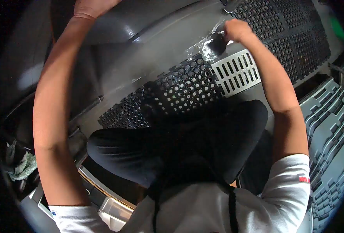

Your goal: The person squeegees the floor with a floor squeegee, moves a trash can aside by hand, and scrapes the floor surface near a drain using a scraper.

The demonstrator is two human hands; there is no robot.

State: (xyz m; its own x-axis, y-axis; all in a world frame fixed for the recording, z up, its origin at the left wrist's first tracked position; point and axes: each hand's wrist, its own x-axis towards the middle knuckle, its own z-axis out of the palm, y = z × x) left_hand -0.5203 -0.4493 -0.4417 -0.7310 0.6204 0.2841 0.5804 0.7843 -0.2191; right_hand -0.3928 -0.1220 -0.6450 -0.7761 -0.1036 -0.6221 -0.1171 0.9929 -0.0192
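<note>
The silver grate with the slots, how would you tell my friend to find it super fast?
Start at the grey floor, where black mats full of round holes lie. In the gap between them, just below the person's right hand in the picture, is the silver grate. Unlike the dark mats, it is pale and has long, narrow slots instead of round holes.

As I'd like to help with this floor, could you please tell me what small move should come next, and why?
Perhaps draw the right hand toward the slotted metal grate, since the gray floor beside both glistens as if wet.
</note>
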